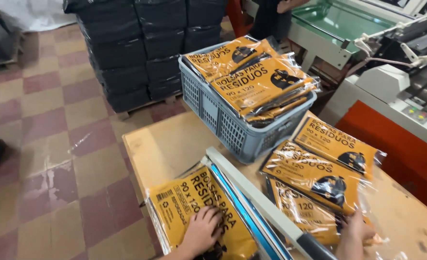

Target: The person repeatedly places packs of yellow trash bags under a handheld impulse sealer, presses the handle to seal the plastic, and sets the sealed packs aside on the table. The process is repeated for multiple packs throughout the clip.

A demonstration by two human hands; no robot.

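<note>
Left hand: the left hand (201,231) lay flat, fingers spread, pressing on a yellow bag packet (194,212) at the near left edge of the desk (160,144); an open palm, gripping nothing
Right hand: the right hand (355,236) rested on the lowest packet of the packet pile (319,178) near the desk's near right edge; whether its grip was closed could not be told
Sealer bar: a grey-white impulse sealer arm (252,197) with a blue strip ran diagonally between the two hands, the left packet tucked just under it
Packet look: flat, yellow-orange printed insert with black lettering, wrapped in clear glossy film
Handling: judged light, soft and floppy, the film slippery; best held flat under the palm or pinched at a film edge
Crate: a grey plastic crate (223,120) at the desk's far edge held more such packets
Beyond: wrapped black bundles (141,48) stood stacked on the floor
</note>
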